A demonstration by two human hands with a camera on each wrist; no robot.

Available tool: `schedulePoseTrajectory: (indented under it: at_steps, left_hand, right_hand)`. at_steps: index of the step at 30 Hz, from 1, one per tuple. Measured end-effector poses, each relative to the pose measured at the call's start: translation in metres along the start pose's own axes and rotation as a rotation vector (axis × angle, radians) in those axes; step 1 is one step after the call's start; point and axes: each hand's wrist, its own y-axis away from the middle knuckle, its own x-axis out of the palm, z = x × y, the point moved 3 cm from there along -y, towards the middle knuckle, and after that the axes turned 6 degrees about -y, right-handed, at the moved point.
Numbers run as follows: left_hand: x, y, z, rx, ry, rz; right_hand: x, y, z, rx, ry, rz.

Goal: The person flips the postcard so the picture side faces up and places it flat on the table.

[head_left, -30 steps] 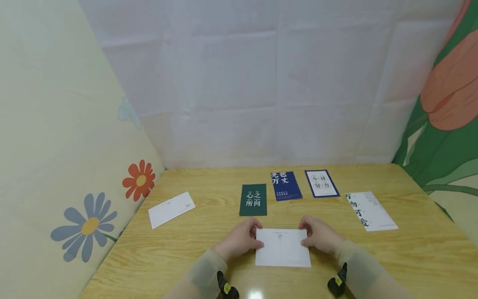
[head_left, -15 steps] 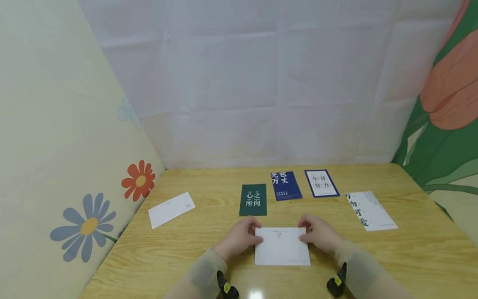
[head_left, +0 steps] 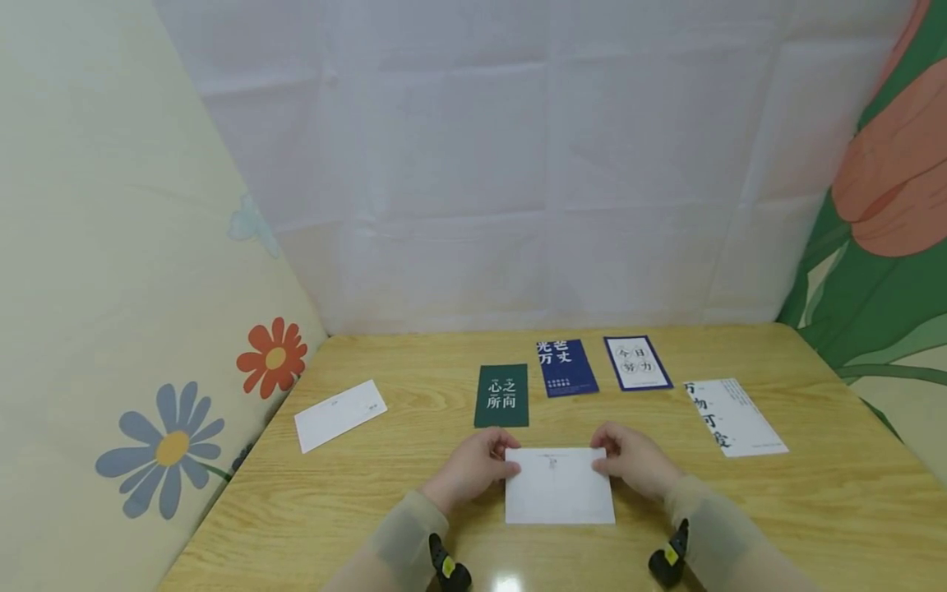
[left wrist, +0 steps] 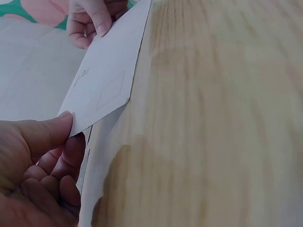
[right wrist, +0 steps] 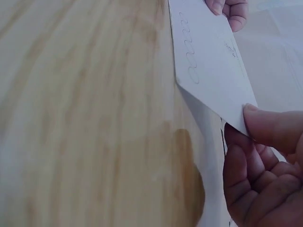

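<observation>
A white postcard [head_left: 560, 493] is held by both hands at its far corners, low in the head view. My left hand [head_left: 473, 470] pinches the left corner, thumb on top and fingers curled beneath. On the opposite side my right hand [head_left: 638, 464] pinches the right corner the same way. The left wrist view shows the postcard [left wrist: 102, 75] tilted, with a faint printed stamp box and its near edge close over the table. Wavy postmark lines show on the postcard [right wrist: 199, 52] in the right wrist view. Its underside is hidden.
Beyond the hands lie a green card [head_left: 501, 396], a dark blue card [head_left: 568, 368] and a blue-bordered card [head_left: 639, 363]. A white card with black characters [head_left: 740, 419] lies right; another white card [head_left: 340, 416] lies left on the wooden table [head_left: 355, 501].
The postcard has shifted very slightly away from the body, and both hands have moved a little with it. The other cards have stayed in place.
</observation>
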Motion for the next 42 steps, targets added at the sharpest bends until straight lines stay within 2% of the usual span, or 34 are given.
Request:
schedulePoseTrajectory:
  at_steps: [8, 19, 31, 42]
  left_hand:
    - [-0.001, 0.0, 0.0, 0.019, 0.006, -0.011]
    - [-0.011, 0.003, -0.007, 0.068, 0.019, -0.034]
    - [-0.017, 0.009, -0.019, 0.132, 0.021, -0.08]
    - [-0.022, 0.014, -0.025, 0.168, -0.041, -0.133]
  right_hand:
    - [-0.002, 0.001, 0.002, -0.011, -0.053, -0.002]
    - [-0.008, 0.003, 0.011, -0.015, -0.101, -0.013]
    - [-0.014, 0.01, 0.023, -0.078, -0.047, -0.056]
    - [-0.016, 0.016, 0.032, -0.148, -0.006, -0.088]
